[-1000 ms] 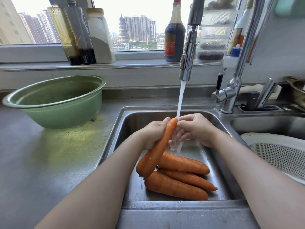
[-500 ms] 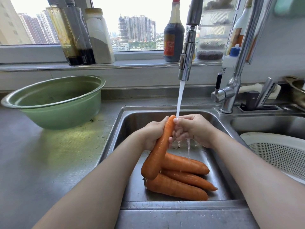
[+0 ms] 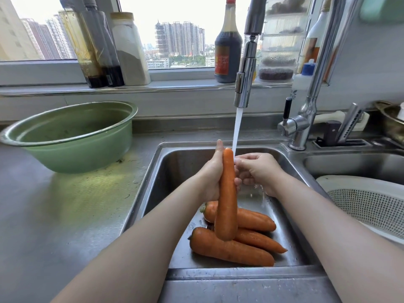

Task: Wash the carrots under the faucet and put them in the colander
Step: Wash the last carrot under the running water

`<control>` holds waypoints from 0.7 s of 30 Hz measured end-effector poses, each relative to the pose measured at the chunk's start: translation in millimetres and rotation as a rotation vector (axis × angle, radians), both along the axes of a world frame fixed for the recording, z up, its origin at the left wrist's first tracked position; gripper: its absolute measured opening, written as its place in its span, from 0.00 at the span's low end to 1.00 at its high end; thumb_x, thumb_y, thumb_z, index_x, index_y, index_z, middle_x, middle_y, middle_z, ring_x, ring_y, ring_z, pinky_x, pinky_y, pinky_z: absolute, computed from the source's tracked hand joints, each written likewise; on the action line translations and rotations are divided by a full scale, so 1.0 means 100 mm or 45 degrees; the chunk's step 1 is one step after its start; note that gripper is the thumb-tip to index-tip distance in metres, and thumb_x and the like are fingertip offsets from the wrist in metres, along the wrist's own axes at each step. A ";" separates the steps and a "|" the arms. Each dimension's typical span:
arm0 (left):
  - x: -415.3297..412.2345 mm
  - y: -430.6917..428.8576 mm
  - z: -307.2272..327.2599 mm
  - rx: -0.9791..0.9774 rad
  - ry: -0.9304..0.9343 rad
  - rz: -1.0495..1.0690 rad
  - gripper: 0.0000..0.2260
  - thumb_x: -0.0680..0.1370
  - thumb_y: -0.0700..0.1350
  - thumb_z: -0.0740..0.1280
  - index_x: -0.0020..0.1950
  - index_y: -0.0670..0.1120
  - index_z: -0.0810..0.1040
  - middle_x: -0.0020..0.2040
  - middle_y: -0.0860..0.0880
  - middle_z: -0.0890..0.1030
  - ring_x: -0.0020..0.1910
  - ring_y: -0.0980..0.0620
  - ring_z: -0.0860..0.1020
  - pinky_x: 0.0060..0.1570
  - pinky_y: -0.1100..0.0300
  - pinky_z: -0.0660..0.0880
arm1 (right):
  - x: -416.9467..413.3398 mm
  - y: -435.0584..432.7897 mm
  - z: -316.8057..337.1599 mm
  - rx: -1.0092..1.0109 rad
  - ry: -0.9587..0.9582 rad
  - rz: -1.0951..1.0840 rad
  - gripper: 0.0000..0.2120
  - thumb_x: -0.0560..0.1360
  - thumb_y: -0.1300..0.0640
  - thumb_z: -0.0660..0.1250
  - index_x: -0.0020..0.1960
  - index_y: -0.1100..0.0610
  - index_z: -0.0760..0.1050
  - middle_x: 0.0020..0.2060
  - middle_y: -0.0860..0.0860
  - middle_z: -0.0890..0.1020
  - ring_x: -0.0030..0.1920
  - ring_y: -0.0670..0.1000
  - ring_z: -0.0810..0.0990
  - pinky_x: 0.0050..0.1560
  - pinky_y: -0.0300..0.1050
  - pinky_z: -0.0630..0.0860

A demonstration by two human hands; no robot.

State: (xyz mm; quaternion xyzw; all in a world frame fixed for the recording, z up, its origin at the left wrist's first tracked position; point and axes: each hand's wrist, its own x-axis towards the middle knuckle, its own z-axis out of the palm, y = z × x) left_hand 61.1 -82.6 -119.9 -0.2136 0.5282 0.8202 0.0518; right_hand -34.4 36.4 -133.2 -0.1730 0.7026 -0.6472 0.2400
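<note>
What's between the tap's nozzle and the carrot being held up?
Only a stream of water, running down from the nozzle to just beside the tip of the held carrot, as the head view shows.

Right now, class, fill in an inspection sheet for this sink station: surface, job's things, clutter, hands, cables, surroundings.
Surface: steel counter, debris specks by the green basin.
Job's things: faucet running; held carrot upright beside the stream; three carrots on the sink floor; white colander, no carrots in its visible part.
Clutter: dark sauce bottle and white jar on the windowsill.
Hands: left hand grips the held carrot; right hand, fingers curled, beside it, contact unclear.
Cables: nothing seen.
Surroundings: window, tower blocks outside.
</note>
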 end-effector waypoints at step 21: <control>0.06 -0.37 -0.03 -0.621 0.394 -0.109 0.18 0.79 0.36 0.72 0.70 0.42 0.79 0.58 0.40 0.86 0.57 0.43 0.85 0.58 0.49 0.82 | 0.01 0.10 0.05 0.856 0.534 0.412 0.15 0.64 0.48 0.84 0.44 0.52 0.83 0.40 0.50 0.87 0.43 0.51 0.87 0.45 0.47 0.82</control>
